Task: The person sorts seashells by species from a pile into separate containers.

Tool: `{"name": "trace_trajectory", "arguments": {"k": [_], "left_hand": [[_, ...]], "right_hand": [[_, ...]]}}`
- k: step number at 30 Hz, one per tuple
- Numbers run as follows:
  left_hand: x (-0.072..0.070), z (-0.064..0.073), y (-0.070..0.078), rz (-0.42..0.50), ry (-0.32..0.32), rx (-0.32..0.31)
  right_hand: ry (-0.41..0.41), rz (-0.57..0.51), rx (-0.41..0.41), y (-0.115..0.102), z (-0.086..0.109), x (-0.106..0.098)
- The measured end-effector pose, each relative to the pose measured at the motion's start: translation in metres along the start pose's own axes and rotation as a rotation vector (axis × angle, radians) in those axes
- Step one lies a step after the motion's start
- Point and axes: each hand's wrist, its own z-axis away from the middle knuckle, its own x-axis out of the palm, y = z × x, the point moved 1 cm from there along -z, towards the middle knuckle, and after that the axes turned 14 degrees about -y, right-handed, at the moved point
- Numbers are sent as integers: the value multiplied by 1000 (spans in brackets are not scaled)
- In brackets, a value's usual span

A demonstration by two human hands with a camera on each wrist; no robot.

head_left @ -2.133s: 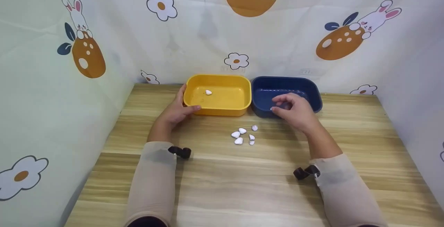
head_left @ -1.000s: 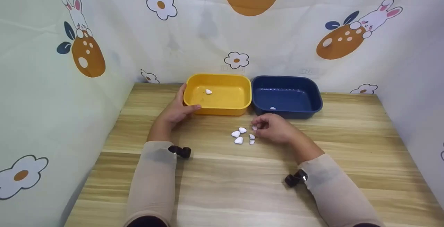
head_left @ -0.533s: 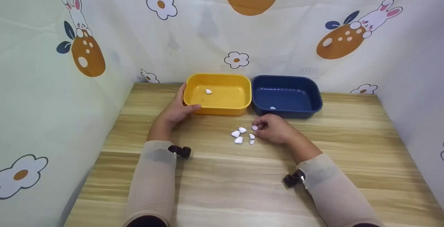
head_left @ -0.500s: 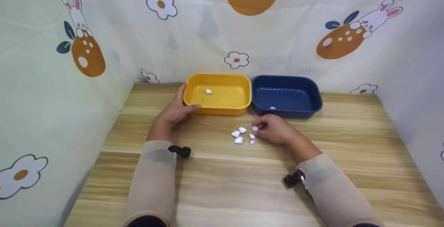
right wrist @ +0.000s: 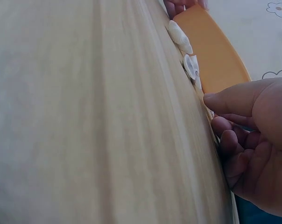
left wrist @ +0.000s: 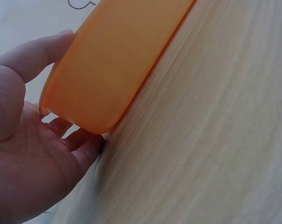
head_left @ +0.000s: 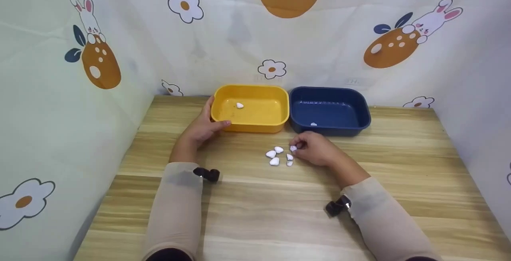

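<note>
In the head view my left hand [head_left: 203, 127] grips the left end of a yellow bin [head_left: 265, 127], thumb on its front rim and fingers round the side. The left wrist view shows the same hand [left wrist: 33, 144] round the bin's corner [left wrist: 113, 60]. My right hand [head_left: 317, 149] pinches a small white shell-like piece [head_left: 293, 148] between thumb and fingertips, low at the table. Several similar white pieces [head_left: 274, 161] lie to its left. In the right wrist view my right hand [right wrist: 257, 135] largely hides the pinched piece; other white pieces [right wrist: 190, 66] show beyond it.
A dark blue bin [head_left: 331, 130] stands against the yellow one on its right, with a small white piece [head_left: 314, 124] inside. Another white piece [head_left: 239, 105] lies in the yellow bin. Patterned cloth walls [head_left: 235, 53] rise behind and beside the wooden table [head_left: 263, 213].
My right hand has come from over the blue bin down left to the white piece on the table. That piece has turned slightly in the fingers. The left hand stays on the yellow bin.
</note>
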Motion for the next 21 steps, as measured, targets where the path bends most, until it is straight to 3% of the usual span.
{"name": "trace_trajectory", "arguments": {"k": [8,15,21], "left_hand": [[0,0,1,-8,2,-14],[-2,-1,0,-17,7,-23],[-1,0,-2,-42,6,7]], "right_hand": [[-6,-35,20,-1,0,-2],[10,-84,45,-15,7,-10],[47,-96,20,-24,14,-17]]}}
